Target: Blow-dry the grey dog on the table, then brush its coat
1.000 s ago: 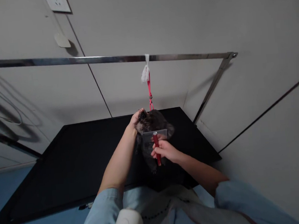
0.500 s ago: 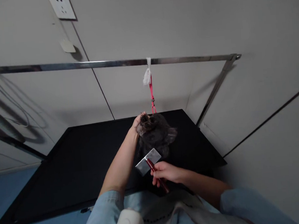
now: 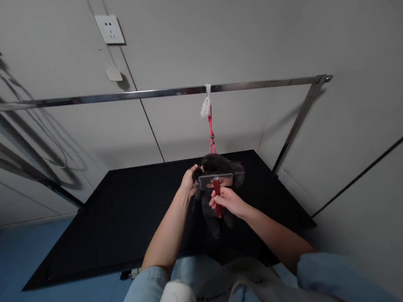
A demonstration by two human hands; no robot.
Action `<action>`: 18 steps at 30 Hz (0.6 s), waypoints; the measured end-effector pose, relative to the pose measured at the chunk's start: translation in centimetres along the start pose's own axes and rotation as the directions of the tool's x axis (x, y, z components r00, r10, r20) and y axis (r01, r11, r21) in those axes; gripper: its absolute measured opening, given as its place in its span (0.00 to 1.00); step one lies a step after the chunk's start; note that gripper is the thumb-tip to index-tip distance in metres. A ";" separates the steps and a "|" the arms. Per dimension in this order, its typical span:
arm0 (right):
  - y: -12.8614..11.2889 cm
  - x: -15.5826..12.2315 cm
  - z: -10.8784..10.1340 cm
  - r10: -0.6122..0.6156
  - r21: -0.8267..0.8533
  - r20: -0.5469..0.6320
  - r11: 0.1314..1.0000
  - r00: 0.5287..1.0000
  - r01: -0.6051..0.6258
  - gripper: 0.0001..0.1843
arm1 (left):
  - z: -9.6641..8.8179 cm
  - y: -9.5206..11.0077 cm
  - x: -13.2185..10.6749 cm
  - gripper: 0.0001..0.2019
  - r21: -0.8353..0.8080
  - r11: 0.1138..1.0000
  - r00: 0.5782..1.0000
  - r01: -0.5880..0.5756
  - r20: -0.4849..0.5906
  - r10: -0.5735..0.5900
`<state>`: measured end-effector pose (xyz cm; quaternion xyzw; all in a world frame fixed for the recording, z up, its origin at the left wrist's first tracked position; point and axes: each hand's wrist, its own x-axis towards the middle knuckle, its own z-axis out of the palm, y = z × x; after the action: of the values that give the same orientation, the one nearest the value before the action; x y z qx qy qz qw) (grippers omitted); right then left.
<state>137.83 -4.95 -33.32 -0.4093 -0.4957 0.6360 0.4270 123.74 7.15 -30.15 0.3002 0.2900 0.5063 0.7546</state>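
A small dark-furred dog [image 3: 215,162] is upright on a black grooming table [image 3: 140,217], facing me. My left hand [image 3: 189,179] closes around the side of its muzzle; part of the fingers is hidden behind the fur. In my right hand [image 3: 227,199] is a slicker brush [image 3: 216,183] with a red handle and a flat metal head. The back of that head faces me, held level over the dog's face and covering much of it. Whether the pins touch the fur is hidden. Below the brush the dog's front legs show.
A metal bar [image 3: 147,94] spans above the table, carried at the right by a slanted post [image 3: 296,124]. From it hangs a pink loop leash [image 3: 210,122] tied with white cloth, running down behind the dog. Grey hoses [image 3: 13,134] and wall sockets [image 3: 110,29] are at the left.
My right hand has raised the brush from below the dog's chin to its face and turned its head level. The dog's head has tipped down a little. The view has shifted left.
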 end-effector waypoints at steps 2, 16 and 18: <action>0.8 -0.4 0.4 0.120 -0.032 0.009 0.992 0.993 -0.120 0.19 | -0.7 -0.1 -1.2 0.12 0.048 0.999 1.000 -0.021 -0.004 0.021; 3.4 -3.4 3.6 0.236 0.033 0.197 0.969 0.952 -0.247 0.16 | -3.5 -1.3 -5.1 0.11 -0.045 0.997 0.982 0.067 -0.171 -0.074; 3.4 -3.6 3.9 0.168 0.077 0.135 0.981 0.977 -0.179 0.17 | -3.6 -1.8 -5.1 0.11 -0.004 0.995 0.984 0.100 -0.150 -0.099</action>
<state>134.73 -9.98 -35.66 -0.3903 -0.4554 0.7171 0.3550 120.50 2.35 -33.20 0.2476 0.3614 0.4887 0.7545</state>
